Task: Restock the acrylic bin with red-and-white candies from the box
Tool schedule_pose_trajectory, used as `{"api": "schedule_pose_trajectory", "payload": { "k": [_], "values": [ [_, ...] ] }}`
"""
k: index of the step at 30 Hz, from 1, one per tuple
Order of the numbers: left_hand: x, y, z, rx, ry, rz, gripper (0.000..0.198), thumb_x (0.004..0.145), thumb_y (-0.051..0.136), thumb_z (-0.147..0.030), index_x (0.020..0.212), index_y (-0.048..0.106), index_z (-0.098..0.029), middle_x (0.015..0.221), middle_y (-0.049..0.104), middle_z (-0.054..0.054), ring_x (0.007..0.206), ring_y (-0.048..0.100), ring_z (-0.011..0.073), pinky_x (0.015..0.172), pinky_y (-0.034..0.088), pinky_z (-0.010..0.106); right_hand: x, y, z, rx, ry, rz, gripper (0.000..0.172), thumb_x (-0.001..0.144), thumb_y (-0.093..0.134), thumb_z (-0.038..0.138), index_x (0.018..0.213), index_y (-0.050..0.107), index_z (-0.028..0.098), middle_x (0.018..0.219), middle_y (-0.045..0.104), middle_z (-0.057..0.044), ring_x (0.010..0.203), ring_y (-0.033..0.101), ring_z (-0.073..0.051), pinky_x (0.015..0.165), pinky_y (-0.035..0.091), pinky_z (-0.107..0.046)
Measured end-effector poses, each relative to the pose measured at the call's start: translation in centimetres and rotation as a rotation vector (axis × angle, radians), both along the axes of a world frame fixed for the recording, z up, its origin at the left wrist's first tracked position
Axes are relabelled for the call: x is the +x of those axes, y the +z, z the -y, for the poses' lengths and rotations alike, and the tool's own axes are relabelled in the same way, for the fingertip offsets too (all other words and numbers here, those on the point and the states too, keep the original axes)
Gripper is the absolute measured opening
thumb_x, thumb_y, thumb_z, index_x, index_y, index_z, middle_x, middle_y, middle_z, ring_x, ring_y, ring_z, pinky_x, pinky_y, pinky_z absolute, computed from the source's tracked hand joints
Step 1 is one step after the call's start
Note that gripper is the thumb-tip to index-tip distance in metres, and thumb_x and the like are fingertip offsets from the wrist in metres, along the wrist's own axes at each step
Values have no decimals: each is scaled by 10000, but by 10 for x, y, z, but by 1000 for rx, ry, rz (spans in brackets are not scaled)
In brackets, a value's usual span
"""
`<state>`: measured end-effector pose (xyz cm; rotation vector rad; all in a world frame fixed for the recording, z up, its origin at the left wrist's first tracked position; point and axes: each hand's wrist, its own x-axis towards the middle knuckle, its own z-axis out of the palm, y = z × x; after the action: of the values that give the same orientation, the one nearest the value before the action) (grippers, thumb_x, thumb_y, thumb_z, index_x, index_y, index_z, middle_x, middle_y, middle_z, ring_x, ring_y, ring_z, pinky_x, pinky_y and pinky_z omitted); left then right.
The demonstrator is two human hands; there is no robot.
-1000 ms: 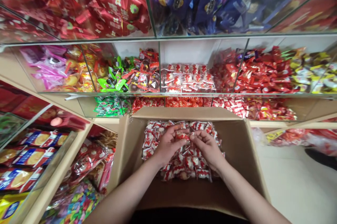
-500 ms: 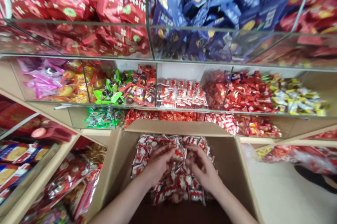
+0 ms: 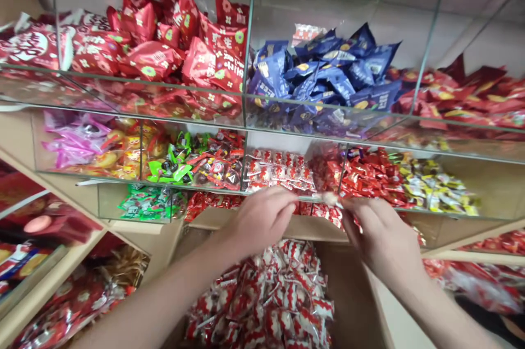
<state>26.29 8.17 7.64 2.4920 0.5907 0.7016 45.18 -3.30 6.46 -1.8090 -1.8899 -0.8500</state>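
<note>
Both hands are raised above an open cardboard box filled with small red-and-white clear-wrapped candies. My left hand is closed in a pinch, fingertips pointing right. Facing it, my right hand pinches the right end of a small wrapped candy. This candy is stretched level between the hands, and its clear left end seems to reach my left fingertips, though blur softens that spot. Behind the hands, similar red-and-white candies lie in rows in a glass-fronted compartment.
Glass-fronted shelves hold red packets, blue packets, green-wrapped candies and yellow-and-white candies. A glass ledge runs just behind the hands. Slanted wooden shelving stands at the left.
My hands have risen out of the box, moved forward and spread apart, with a candy now between them. The view has tilted upward, showing more of the upper shelf.
</note>
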Motion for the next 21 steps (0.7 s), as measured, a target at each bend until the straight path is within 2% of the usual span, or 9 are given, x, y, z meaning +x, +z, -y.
{"api": "schedule_pose_trajectory", "payload": {
  "k": [2,4,7,10,12,17,21],
  "values": [
    [38,1,-29,189,-22,-123,375,850,338,-207,1197,446,-116,1319,400,125,1213,334,227,1007,240,382,5,14,-29,-107,-156,161,143,819,442,189,793,576,145,769,588,-89,763,500,-212,591,367,-286],
    [74,-6,-54,221,-49,-346,492,833,374,-241,1304,297,-121,1419,220,98,1281,182,271,1029,181,438,3,20,-58,-238,-235,256,172,808,417,142,741,574,133,736,576,-112,759,481,-235,591,335,-307],
    [105,-17,-75,200,-64,-442,543,780,455,-246,1298,308,-176,1395,289,73,1249,246,303,1001,201,497,-5,19,-91,-367,-255,302,194,797,391,91,800,585,95,781,582,-149,777,471,-258,612,307,-337],
    [110,-24,-82,191,-70,-467,526,746,492,-239,1258,368,-231,1349,376,50,1208,321,295,988,228,481,-9,13,-106,-416,-242,326,223,793,376,66,830,596,61,794,590,-170,777,478,-264,637,293,-356],
    [107,-28,-83,186,-55,-479,516,746,484,-218,1252,382,-213,1323,410,72,1196,341,289,983,243,456,-9,10,-111,-445,-232,326,232,794,374,65,829,603,49,801,596,-178,786,490,-266,657,292,-361],
    [102,-33,-84,176,-11,-509,580,705,503,-130,1269,368,-118,1321,403,132,1247,270,272,1025,167,429,-5,7,-122,-521,-253,303,240,780,384,58,800,622,34,808,616,-209,793,532,-280,660,319,-365],
    [101,-33,-83,169,-10,-502,561,728,506,-171,1269,373,-103,1332,387,131,1259,250,270,1040,146,416,-3,3,-128,-595,-256,286,224,755,420,54,774,643,53,801,639,-197,791,568,-278,650,362,-353]
  ]
}}
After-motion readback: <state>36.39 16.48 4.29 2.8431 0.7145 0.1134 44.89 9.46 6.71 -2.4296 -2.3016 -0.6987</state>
